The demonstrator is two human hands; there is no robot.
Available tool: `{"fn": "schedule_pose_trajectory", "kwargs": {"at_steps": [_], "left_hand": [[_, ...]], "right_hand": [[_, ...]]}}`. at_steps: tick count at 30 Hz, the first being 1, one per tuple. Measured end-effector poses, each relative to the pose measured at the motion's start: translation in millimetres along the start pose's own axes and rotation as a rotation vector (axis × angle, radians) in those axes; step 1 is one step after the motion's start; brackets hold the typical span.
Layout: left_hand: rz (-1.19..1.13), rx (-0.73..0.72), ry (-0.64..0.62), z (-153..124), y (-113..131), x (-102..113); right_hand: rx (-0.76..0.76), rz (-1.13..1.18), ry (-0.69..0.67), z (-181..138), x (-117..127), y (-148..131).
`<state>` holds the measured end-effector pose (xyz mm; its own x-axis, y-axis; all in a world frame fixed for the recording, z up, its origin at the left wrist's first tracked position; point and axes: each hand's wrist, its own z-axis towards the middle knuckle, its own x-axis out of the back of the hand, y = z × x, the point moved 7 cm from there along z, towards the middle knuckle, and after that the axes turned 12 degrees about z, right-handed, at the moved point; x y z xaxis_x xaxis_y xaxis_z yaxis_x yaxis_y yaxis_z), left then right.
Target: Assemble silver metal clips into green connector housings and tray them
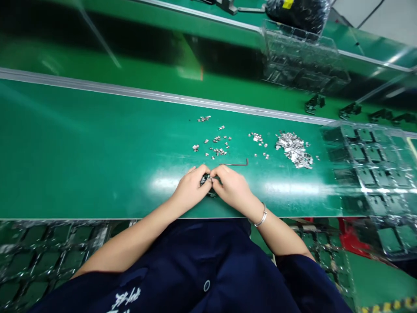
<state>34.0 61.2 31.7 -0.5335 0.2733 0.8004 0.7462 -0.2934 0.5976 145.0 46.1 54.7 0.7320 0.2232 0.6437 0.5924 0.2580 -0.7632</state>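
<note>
Close to the front edge of the green bench, my left hand [191, 187] is closed around a small dark part [205, 179], which looks black with shiny bits. Against it, my right hand [233, 186] has thumb and forefinger pinched together. The fingertips of both hands meet, covering most of the part. Whatever sits between the right fingertips is too small to make out. Just beyond the hands lies an L-shaped hex key [237, 164]. Small silvery metal pieces [219, 151] are scattered behind it.
A larger heap of metal pieces [295, 150] lies to the right, beside clear plastic trays [368, 152]. Several black parts [315, 103] stand behind the metal rail [146, 94]. A clear tray [302, 56] and a black wrapped bundle [299, 15] are farther back.
</note>
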Motion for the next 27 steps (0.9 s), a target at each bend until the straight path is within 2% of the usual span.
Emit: {"fn": "schedule_pose_trajectory", "kwargs": {"at_steps": [4,8,11,13,15,17,19,21,23,25,27], "left_hand": [[0.021,-0.033,-0.009,1.0,-1.7,-1.0],[-0.003,0.026,0.005,1.9,-5.6,-2.2],[-0.013,0.083,0.002,1.6,-9.1,-3.9],[-0.038,0.093,-0.024,0.0,-11.8,-6.2],[-0.107,0.084,-0.049,-2.9,-14.9,-7.5],[-0.174,0.076,-0.049,-6.6,-18.9,-6.0],[-0.197,0.050,-0.031,-10.4,-21.1,-2.6],[-0.185,-0.004,-0.040,-13.7,-19.6,-1.9],[-0.143,-0.048,-0.102,-16.6,-17.2,-7.0],[-0.082,-0.044,-0.181,-19.1,-17.7,-15.1],[-0.039,-0.017,-0.203,-20.4,-19.3,-19.6]], "right_hand": [[-0.003,-0.084,-0.055,2.8,-4.8,-3.5],[-0.016,-0.117,-0.065,3.8,-12.2,-8.0],[-0.027,-0.065,-0.053,3.3,-6.7,-2.2],[-0.002,0.021,-0.075,3.4,8.1,10.6],[-0.053,0.029,-0.017,4.3,36.8,37.5],[-0.230,-0.101,0.146,2.9,73.4,75.2],[-0.398,-0.240,0.243,-0.9,97.2,106.6],[-0.487,-0.329,0.246,-2.4,102.7,126.0],[-0.513,-0.385,0.227,-2.1,98.9,134.9],[-0.508,-0.415,0.215,-2.0,94.0,136.1],[-0.474,-0.391,0.201,-2.6,89.4,129.5]]}}
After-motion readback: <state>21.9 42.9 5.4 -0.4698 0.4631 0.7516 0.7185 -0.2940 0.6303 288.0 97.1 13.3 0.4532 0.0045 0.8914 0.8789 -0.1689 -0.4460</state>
